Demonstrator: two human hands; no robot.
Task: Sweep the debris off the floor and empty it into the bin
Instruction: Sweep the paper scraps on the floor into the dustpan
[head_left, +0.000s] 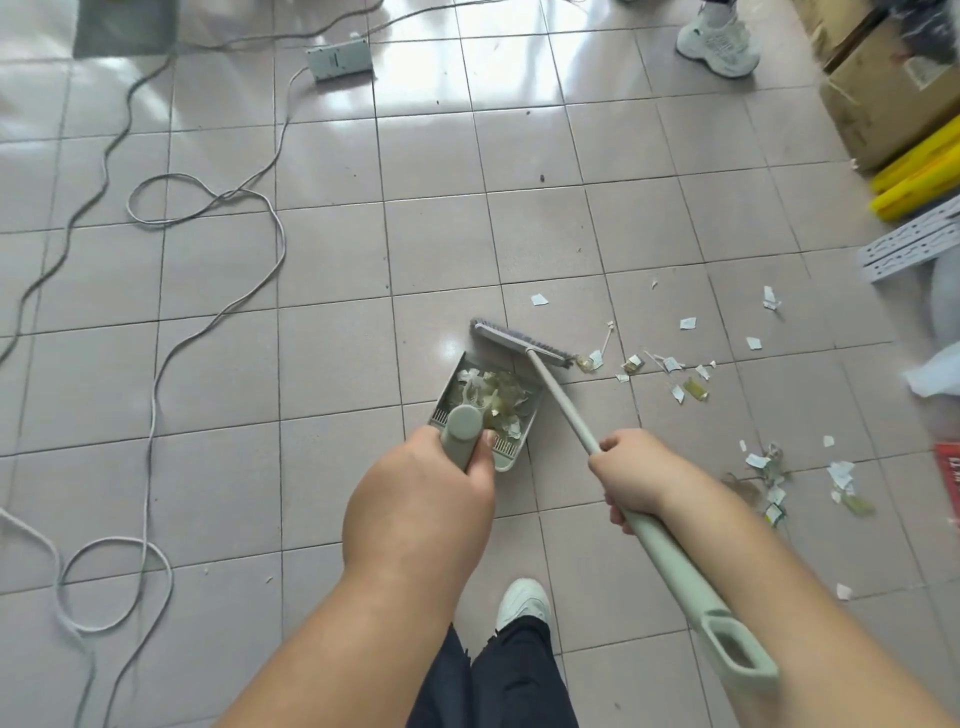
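Gripping downward, left hand (421, 499) fingers clamp dustpan (488, 402) handle, right hand (636, 478) broom (524, 343).

Daylight was bright and even. White glare pooled on the glossy floor tiles (447, 88) at upper centre. Edges bowed with wide-angle distortion; the right margin smeared with blur.

Long grey cable (156, 218) looping over the left side of the tiled floor (332, 249). White power strip (340, 58) near the top edge. White shoe (719, 39) at the top right. Brown cardboard box (883, 98), yellow rolls (919, 176) and white metal bars (909, 244) along the right edge.
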